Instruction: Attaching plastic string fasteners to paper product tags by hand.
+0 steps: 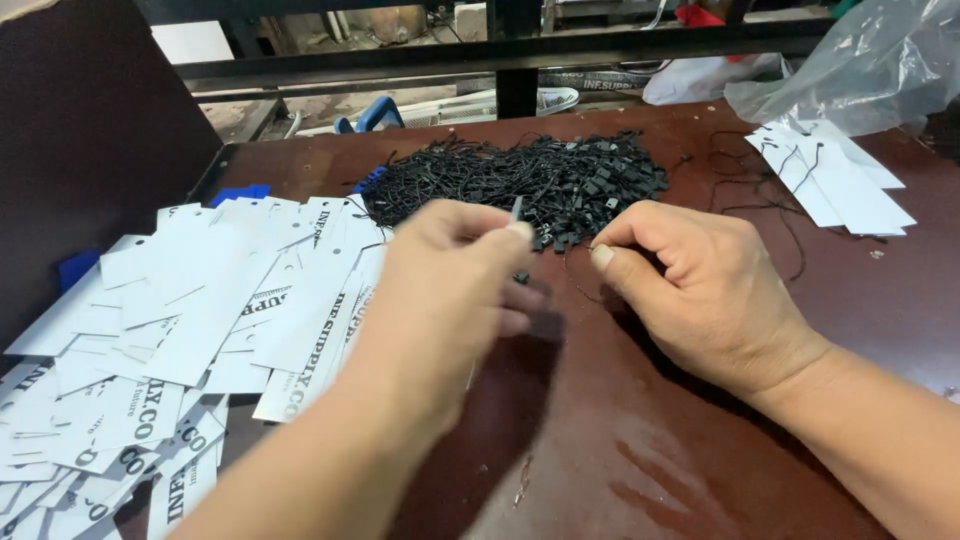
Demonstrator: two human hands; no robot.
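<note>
Threading step, judging by hands: your left hand [450, 270] pinches black cord [517, 212] near cord pile [520, 180]; right hand [690, 285] curled, thumb pressed to fingers. Next needs tag [310, 300] hole lined up.

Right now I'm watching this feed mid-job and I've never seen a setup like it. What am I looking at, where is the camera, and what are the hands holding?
There is no machine here: these are one person's two bare hands, filmed by a camera worn on their head and looking down at a dark red-brown table. The left hand pinches a small black string tag-fastener between thumb and fingertips, in a closed grip. The right hand rests on the table, fingers curled over thin black string; whether it grips anything cannot be told. Behind the hands lies a heap of black string fasteners. On the left spreads a pile of white printed card tags. At the far right lie more white tags with strings attached, beside a clear plastic bag.
</note>
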